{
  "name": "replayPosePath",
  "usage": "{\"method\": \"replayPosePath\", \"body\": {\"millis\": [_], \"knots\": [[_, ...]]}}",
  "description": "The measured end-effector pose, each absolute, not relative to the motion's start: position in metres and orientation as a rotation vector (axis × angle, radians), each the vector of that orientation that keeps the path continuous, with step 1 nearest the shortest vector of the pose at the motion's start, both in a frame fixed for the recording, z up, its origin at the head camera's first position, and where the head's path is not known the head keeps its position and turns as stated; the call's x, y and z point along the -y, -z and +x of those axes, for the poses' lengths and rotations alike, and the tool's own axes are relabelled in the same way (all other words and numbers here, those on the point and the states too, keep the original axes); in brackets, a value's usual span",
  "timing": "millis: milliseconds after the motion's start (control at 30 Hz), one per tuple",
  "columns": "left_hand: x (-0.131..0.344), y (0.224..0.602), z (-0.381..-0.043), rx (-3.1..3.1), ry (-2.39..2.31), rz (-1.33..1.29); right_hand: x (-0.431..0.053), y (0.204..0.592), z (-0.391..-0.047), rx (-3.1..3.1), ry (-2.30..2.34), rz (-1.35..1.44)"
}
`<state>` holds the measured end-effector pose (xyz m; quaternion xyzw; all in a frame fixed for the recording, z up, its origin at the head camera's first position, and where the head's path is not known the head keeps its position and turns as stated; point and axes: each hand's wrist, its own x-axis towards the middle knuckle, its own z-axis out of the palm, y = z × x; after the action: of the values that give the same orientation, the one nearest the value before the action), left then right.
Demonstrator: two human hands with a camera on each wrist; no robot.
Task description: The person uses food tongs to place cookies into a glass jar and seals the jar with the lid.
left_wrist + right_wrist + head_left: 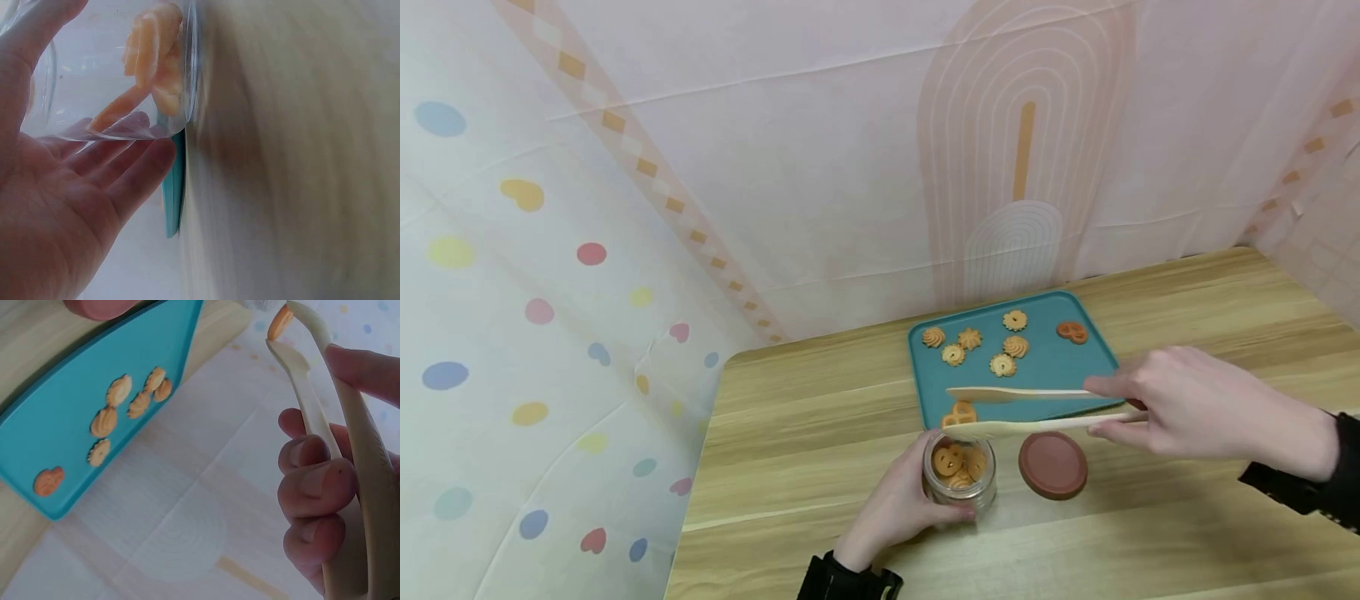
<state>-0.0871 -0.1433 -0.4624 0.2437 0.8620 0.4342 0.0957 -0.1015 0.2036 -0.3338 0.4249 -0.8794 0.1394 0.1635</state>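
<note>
The left hand [897,497] has its fingers curved around a clear glass jar [976,502] with cookies [948,460] inside, upright on the table [790,467]. The right hand [1198,406] grips tongs [1030,427], whose tips pinch a pretzel-shaped cookie [279,324] near the jar's mouth. Beyond, a teal tray [1056,371] bears six butter cookies [1016,346] and another pretzel [1072,332]; a reddish-brown lid [1053,465] lies beside the jar.

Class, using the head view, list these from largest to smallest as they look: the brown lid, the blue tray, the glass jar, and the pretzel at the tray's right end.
1. Blue tray
2. Glass jar and brown lid: too close to rank; the left hand hides part of the jar
3. Pretzel
</note>
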Motion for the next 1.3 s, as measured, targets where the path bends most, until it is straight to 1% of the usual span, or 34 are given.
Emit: {"method": "replayPosePath", "body": {"millis": [200,867,1300], "knots": [[0.144,0.462,-0.087,-2.556,-1.279,0.717,-0.199,0.334,-0.096,2.495,-0.411,1.286],[0.144,0.462,-0.086,-2.569,-1.257,0.712,-0.194,0.333,-0.091,2.519,-0.376,1.346],[0.144,0.46,-0.087,-2.553,-1.292,0.747,-0.196,0.331,-0.091,2.522,-0.323,1.255]]}}
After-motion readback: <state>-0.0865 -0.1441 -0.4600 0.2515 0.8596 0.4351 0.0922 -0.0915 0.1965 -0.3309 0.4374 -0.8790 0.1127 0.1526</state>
